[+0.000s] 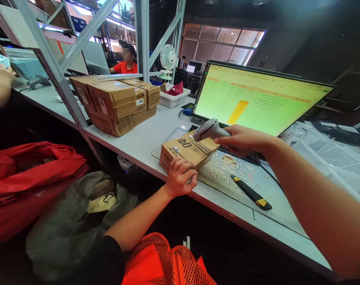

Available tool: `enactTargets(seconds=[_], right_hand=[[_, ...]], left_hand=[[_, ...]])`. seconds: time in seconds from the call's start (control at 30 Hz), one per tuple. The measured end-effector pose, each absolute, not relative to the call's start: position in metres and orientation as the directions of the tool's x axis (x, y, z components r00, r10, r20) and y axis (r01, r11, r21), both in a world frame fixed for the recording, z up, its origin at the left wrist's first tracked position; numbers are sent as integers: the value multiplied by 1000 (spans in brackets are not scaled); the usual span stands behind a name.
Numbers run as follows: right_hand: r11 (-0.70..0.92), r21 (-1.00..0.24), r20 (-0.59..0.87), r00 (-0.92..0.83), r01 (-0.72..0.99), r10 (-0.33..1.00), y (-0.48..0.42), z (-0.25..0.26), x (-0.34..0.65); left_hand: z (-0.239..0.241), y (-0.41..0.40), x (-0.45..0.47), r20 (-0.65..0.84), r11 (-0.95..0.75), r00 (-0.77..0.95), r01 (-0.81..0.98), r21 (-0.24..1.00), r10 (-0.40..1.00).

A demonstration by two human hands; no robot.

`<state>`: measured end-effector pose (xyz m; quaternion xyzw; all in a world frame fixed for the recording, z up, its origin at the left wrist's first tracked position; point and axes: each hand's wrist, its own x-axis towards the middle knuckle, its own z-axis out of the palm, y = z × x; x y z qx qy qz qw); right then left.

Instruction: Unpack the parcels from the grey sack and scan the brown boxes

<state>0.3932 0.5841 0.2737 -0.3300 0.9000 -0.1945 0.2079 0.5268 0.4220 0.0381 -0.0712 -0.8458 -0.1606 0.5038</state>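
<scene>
A small cardboard box (182, 147) with black print lies on the desk mat at the table's front edge. My left hand (181, 178) presses against its near side, fingers curled on the cardboard and thumb hidden from clear view. A grey handheld barcode scanner (209, 129) is in the grip of my right hand (241, 138). Its head points down at the top of the box, close above it; whether they touch I cannot tell. To the right of the box, a black and yellow utility knife (251, 192) rests on the mat (209, 174).
A lit monitor (254, 99) stands behind the mat. Stacked cardboard boxes (108, 99) sit by a metal rack post (54, 71) at left. White perforated baskets (340, 158) are on the right. Bags (64, 221) lie below the table. Another person's hand (3, 75) shows far left.
</scene>
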Motion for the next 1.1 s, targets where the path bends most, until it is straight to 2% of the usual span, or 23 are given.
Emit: enactTargets(seconds=[0.2, 0.4, 0.53, 0.67, 0.73, 0.83, 0.93, 1.1], right_hand=[[663, -534, -366, -563, -524, -741, 576, 268, 420], [632, -532, -351, -532, -564, -770, 563, 273, 434], [620, -544, -366, -504, -566, -782, 568, 271, 435], [607, -554, -276, -563, -569, -779, 590, 261, 425], [635, -499, -147, -665, -590, -733, 608, 251, 417], [767, -329, 37, -819, -551, -572, 642, 225, 398], [925, -149, 46, -937, -350, -347, 681, 188, 378], [995, -44, 10, -996, -87, -87, 737, 124, 369]], left_hand=[[40, 424, 526, 884, 944, -464, 261, 203, -62], [47, 425, 529, 919, 949, -390, 266, 170, -55], [51, 426, 532, 961, 938, -277, 326, 119, -26], [54, 427, 532, 974, 938, -226, 337, 76, 3], [54, 427, 532, 979, 935, -206, 349, 64, 10], [53, 428, 531, 982, 928, -187, 368, 55, 17], [52, 428, 531, 982, 924, -189, 377, 60, 13], [52, 429, 531, 983, 922, -181, 384, 61, 11]])
